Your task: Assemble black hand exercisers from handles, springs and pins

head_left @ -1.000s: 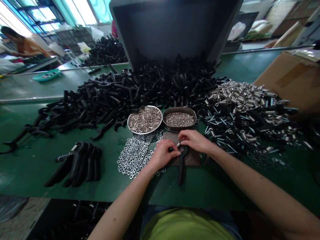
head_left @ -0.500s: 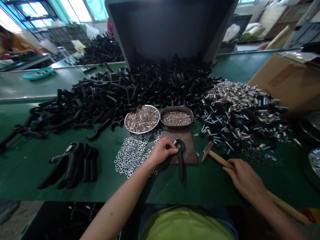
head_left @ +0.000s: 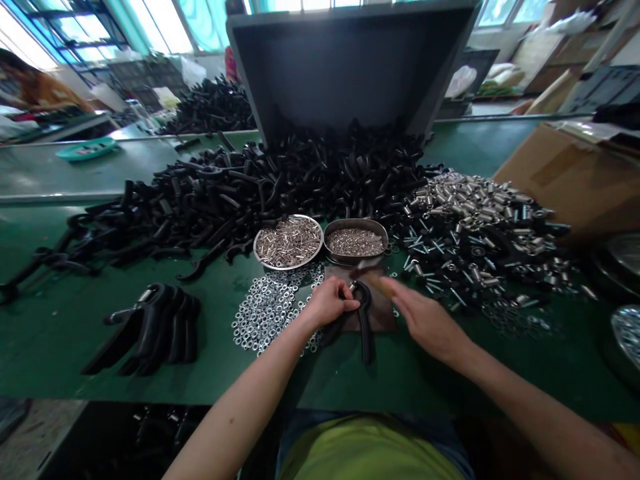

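My left hand (head_left: 332,301) pinches a black plastic clamp (head_left: 365,327) with a ring-shaped head and a small spring. The clamp lies partly on a brown metal plate (head_left: 384,313), its handle pointing toward me. My right hand (head_left: 431,325) is closed around the wooden handle of a hammer (head_left: 379,283), whose blurred head is over the clamp's top end. Whether the hammer touches the clamp I cannot tell. Left of the plate spreads a heap of small silver nuts (head_left: 270,310). Several assembled black clamps (head_left: 163,327) stand nested together at the left.
A round dish of metal pins (head_left: 258,252) and an oval tin of small rivets (head_left: 356,259) stand behind the plate. Black parts (head_left: 210,200) spill from a grey bin (head_left: 345,73). Springs (head_left: 480,200) and bolts lie right, before a cardboard box (head_left: 575,173). A person (head_left: 45,87) sits far left.
My right hand has lifted the hammer from the right and swung it left over the clamp. My left hand keeps its hold on the clamp. The view has tilted slightly upward.
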The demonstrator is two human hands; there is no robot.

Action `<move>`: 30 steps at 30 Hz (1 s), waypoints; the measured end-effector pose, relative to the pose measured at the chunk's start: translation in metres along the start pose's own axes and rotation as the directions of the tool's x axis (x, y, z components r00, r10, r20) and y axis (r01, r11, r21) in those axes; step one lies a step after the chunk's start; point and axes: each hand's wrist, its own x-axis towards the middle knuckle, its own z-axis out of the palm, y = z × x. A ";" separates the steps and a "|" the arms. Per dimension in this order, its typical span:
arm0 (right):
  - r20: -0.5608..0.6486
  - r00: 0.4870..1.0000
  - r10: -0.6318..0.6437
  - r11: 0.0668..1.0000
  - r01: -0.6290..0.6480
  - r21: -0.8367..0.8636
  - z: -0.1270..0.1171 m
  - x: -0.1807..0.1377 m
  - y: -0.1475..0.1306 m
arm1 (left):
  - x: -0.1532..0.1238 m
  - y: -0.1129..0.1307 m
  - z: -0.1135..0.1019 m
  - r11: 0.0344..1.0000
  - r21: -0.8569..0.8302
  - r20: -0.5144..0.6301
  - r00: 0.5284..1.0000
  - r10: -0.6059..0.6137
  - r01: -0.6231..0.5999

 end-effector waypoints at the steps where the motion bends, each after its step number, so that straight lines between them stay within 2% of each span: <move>1: 0.071 0.998 0.002 0.999 0.001 -0.049 0.002 0.003 0.002 | 0.000 0.001 0.000 1.000 0.000 -0.006 1.000 -0.001 0.001; 3: 0.083 0.996 0.014 0.997 -0.007 -0.083 0.000 0.004 0.003 | -0.001 0.001 0.001 1.000 0.003 -0.024 1.000 0.003 -0.003; 6: -0.091 0.996 -0.017 0.999 0.013 -0.036 -0.003 -0.001 0.000 | -0.001 0.001 0.000 1.000 0.019 -0.017 1.000 0.020 -0.019; 7: -0.104 0.994 -0.024 0.999 0.020 -0.040 -0.001 -0.003 0.002 | -0.001 0.001 0.000 0.999 0.027 -0.009 1.000 0.023 -0.023; 8: -0.070 0.997 -0.021 0.998 0.017 -0.063 0.003 -0.004 0.005 | -0.001 0.001 0.000 0.999 0.036 -0.005 1.000 0.024 -0.024; 11: 0.155 0.986 0.065 0.981 -0.035 -0.189 0.018 -0.003 0.020 | -0.004 0.004 0.000 0.994 0.096 -0.034 0.998 0.053 -0.049; 12: 0.195 0.976 0.099 0.975 -0.056 -0.214 0.019 -0.002 0.023 | -0.007 0.005 0.000 0.988 0.134 -0.061 0.995 0.080 -0.071; 14: 0.202 0.972 0.117 0.978 -0.077 -0.193 0.015 -0.001 0.021 | -0.019 0.006 0.003 0.967 0.231 -0.164 0.975 0.149 -0.108; 16: 0.148 0.986 0.078 0.992 -0.062 -0.111 0.001 -0.007 0.007 | -0.035 0.004 0.008 0.941 0.323 -0.307 0.929 0.207 -0.104; 18: 0.030 0.999 0.014 1.000 -0.015 0.004 -0.014 -0.021 -0.009 | -0.053 -0.002 0.016 0.923 0.378 -0.395 0.888 0.235 -0.076; 19: -0.059 0.998 -0.019 0.998 0.022 0.058 -0.019 -0.029 -0.014 | -0.061 -0.005 0.020 0.918 0.391 -0.401 0.885 0.237 -0.069; 21: -0.250 0.964 -0.087 0.988 0.116 0.104 -0.020 -0.043 -0.018 | -0.072 -0.011 0.027 0.915 0.399 -0.367 0.903 0.224 -0.064; 22: -0.274 0.954 -0.120 0.986 0.147 0.079 -0.016 -0.047 -0.015 | -0.075 -0.014 0.029 0.914 0.400 -0.347 0.913 0.216 -0.064; 23: -0.240 0.960 -0.143 0.988 0.154 0.029 -0.011 -0.049 -0.010 | -0.076 -0.015 0.031 0.914 0.401 -0.335 0.919 0.210 -0.063; 25: -0.023 0.992 -0.120 0.989 0.118 -0.090 0.001 -0.047 0.000 | -0.076 -0.015 0.033 0.910 0.411 -0.331 0.921 0.207 -0.057; 26: 0.092 0.992 -0.084 0.986 0.096 -0.134 0.005 -0.044 0.003 | -0.076 -0.014 0.032 0.907 0.417 -0.330 0.920 0.210 -0.058; 27: 0.158 0.986 -0.051 0.985 0.076 -0.154 0.007 -0.041 0.004 | -0.075 -0.013 0.032 0.904 0.423 -0.328 0.920 0.214 -0.060; 28: 0.160 0.986 -0.037 0.987 0.062 -0.152 0.007 -0.039 0.003 | -0.074 -0.012 0.030 0.901 0.429 -0.326 0.920 0.217 -0.060; 30: 0.074 0.996 -0.059 0.991 0.067 -0.117 0.004 -0.037 -0.002 | -0.074 -0.010 0.028 0.897 0.439 -0.319 0.923 0.215 -0.058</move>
